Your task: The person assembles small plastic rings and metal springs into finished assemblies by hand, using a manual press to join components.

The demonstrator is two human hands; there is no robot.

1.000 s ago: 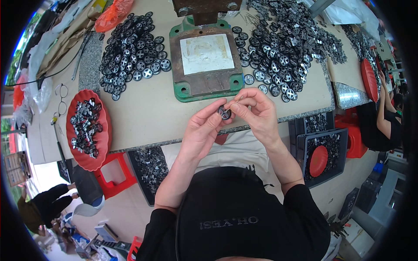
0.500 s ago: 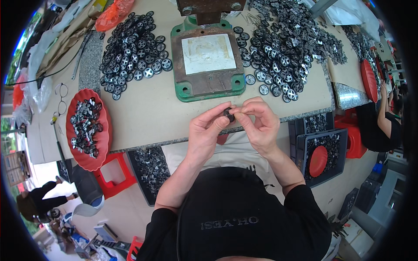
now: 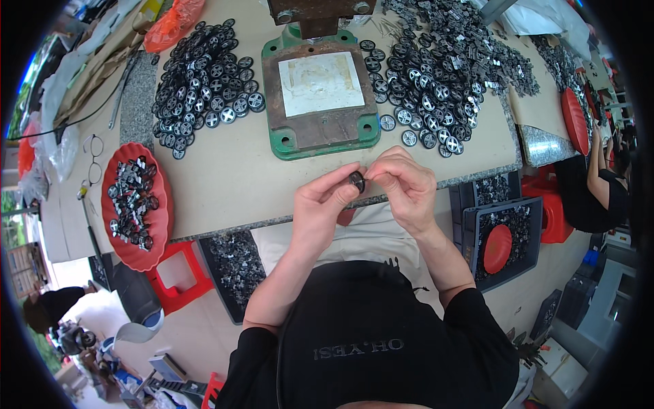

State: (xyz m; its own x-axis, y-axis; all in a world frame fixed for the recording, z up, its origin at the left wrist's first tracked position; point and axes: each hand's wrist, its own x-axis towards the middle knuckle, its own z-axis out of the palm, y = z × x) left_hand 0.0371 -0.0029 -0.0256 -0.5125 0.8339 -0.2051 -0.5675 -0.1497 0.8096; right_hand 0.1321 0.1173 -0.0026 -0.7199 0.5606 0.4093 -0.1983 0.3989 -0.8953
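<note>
The left hand [image 3: 325, 204] and the right hand [image 3: 403, 184] meet just above the near edge of the table [image 3: 225, 184], fingertips pinched together on a small black wheel [image 3: 357, 180] held between them. The left thumb and forefinger close on the wheel from the left; the right hand's curled fingers press on it from the right, and whether they hold a second small part there is too small to tell. Both forearms come up from the lower edge, bare below black sleeves.

Straight beyond the hands a green metal press base [image 3: 320, 95] stands on the table, carrying a rusty brown plate with a pale square sheet at its middle. To its left lies a heap of black wheels with pale hubs [image 3: 204, 78]; to its right a wider heap of the same wheels [image 3: 426, 82] runs into a spread of small grey metal parts [image 3: 490, 48] toward the far right corner.

At the left end of the table a red tray [image 3: 160, 225] holds dark metal bits, with a pair of spectacles [image 3: 92, 146] just beyond it. Below the table edge sit a red stool [image 3: 178, 276] and a black tray of parts [image 3: 235, 262] on the left, and on the right a dark crate [image 3: 507, 235] with a red lid in it. At the far right another person's arm [image 3: 598, 167] reaches up to the table.
</note>
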